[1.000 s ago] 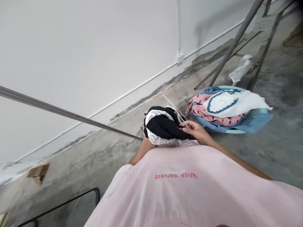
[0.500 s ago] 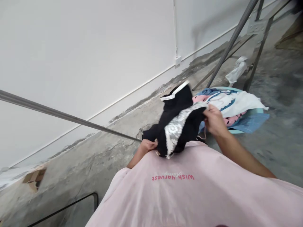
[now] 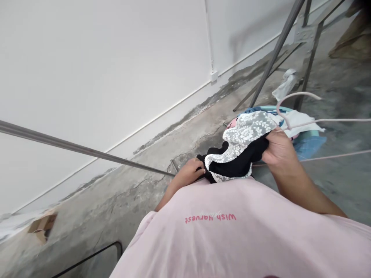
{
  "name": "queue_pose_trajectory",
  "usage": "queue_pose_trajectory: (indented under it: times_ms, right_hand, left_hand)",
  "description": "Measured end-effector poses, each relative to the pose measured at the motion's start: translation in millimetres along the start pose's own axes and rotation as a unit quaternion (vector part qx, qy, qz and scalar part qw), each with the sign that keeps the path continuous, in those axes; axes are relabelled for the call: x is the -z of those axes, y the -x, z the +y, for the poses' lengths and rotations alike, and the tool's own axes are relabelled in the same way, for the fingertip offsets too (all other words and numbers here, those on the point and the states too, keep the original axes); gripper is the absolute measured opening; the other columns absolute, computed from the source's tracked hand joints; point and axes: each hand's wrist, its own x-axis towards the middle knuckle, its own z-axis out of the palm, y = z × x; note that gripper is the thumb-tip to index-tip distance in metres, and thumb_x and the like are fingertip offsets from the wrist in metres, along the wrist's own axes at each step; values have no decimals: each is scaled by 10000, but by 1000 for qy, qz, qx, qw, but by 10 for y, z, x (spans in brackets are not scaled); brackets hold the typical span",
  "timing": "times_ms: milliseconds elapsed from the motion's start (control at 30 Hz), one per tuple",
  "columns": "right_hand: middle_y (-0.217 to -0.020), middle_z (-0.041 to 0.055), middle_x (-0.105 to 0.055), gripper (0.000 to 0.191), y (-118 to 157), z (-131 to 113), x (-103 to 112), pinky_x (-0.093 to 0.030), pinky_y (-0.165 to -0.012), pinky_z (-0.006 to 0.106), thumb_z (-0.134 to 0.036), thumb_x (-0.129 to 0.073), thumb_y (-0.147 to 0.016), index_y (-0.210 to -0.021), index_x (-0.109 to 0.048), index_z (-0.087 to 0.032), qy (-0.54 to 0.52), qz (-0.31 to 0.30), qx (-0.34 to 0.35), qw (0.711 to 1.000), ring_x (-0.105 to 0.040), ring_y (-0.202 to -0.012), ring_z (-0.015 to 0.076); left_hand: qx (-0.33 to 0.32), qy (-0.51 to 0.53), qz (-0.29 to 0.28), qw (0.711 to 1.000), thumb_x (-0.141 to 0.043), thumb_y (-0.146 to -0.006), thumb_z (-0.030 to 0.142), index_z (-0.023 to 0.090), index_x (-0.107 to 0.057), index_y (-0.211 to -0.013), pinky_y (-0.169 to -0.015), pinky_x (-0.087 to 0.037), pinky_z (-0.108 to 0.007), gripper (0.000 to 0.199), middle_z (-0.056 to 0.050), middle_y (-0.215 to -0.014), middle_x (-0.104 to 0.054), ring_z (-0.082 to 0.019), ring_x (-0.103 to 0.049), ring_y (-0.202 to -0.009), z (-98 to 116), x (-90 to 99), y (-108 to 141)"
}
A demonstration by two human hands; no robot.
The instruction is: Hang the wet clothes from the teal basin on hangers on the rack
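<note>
A black garment with white floral lace trim is stretched in front of my chest between both hands. At its left end my left hand is closed on the bunched black cloth. My right hand pinches the lace and black edge at the upper right. A pale pink clothes hanger shows at the same hand, its hook upward and its thin arms running off to the right. The hanger's neck meets my right fingers; whether it is inside the garment is hidden.
Behind my right hand a light green basin on the concrete floor holds white, blue and pink clothes. Metal frame legs stand past it, with a white cloth near them. A metal pole slants at left; a cardboard box lies lower left.
The garment has turned and bunched lower, with its lace now facing up. My right hand has moved right, and the pink hanger now shows clearly beside it. My left hand has shifted slightly rightward.
</note>
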Motion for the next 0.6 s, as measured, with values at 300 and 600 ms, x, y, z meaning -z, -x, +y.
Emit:
queue_pose_trajectory:
  times_ms: [300,600]
  right_hand:
    - [-759,-5,-639,356,-36,103,-146,-571,-722,331,-235,-869,-549,-803,-621,-206,22,-61,-44,997,-638,-721,164]
    - [-692,-26,-578,399,-191,187,167,-428,-519,210,-264,-877,-581,-879,-620,-194,94,-80,-94,988,-519,-562,89]
  left_hand:
    - [-139,3,53,989,-675,-862,423,202,-608,-1203,-1115,-382,-350,411,-112,-1357,-548,-252,-490,-1304,377,2,-241]
    - [48,382,97,918,-756,-768,483,157,-680,-1137,-1094,-459,-409,498,-82,-1079,-734,-274,-639,-1163,154,-224,-541]
